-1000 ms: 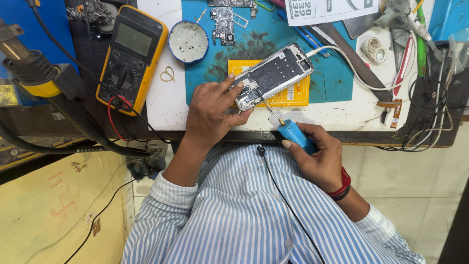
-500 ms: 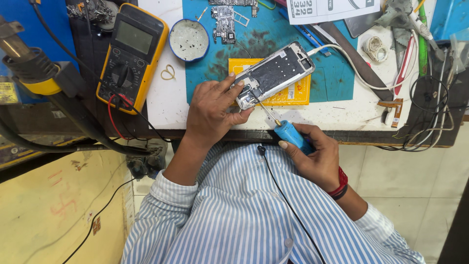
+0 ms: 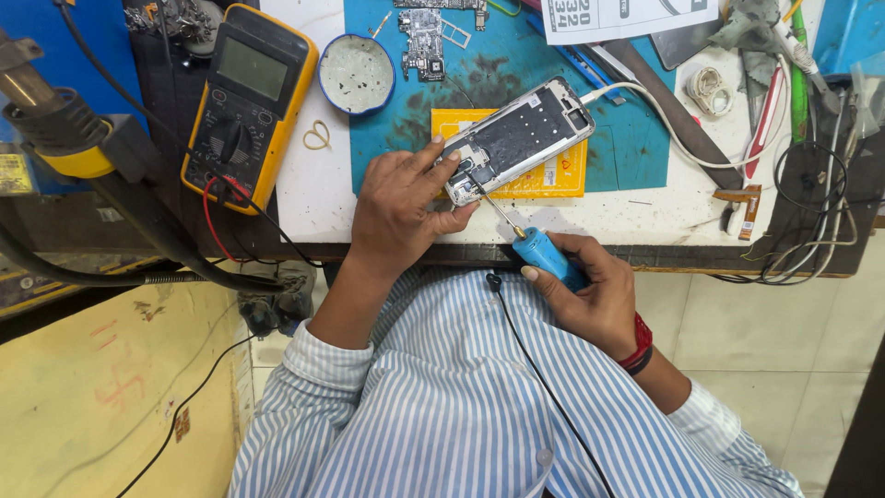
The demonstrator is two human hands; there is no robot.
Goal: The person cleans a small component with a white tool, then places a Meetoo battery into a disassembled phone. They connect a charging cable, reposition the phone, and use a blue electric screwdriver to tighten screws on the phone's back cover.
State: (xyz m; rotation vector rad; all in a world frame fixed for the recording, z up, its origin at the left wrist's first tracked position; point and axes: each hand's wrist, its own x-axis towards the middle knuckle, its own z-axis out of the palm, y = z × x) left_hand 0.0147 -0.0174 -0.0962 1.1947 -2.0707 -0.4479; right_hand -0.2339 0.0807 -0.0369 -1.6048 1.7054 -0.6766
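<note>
While the left hand (image 3: 401, 207) pins the lower end of the opened silver-framed smartphone with its dark inner plate exposed (image 3: 518, 140), the right hand (image 3: 590, 295) is closed around the blue plastic handle of a slim precision screwdriver (image 3: 544, 256). The driver's thin metal shaft runs up and left from the handle, its tip resting at the phone's lower corner, just beside the left thumb and fingertips. Judged from this, the step in hand is work on a small fastener in that corner; whether it is being loosened or tightened cannot be told. The next move calls for keeping the tip seated squarely and the phone pressed flat. The phone lies tilted across a yellow rectangular pad (image 3: 544, 175) on the teal work mat (image 3: 636, 138), a white cable (image 3: 664, 129) plugged into its upper end. A yellow multimeter (image 3: 249, 101) lies well to the left.
</note>
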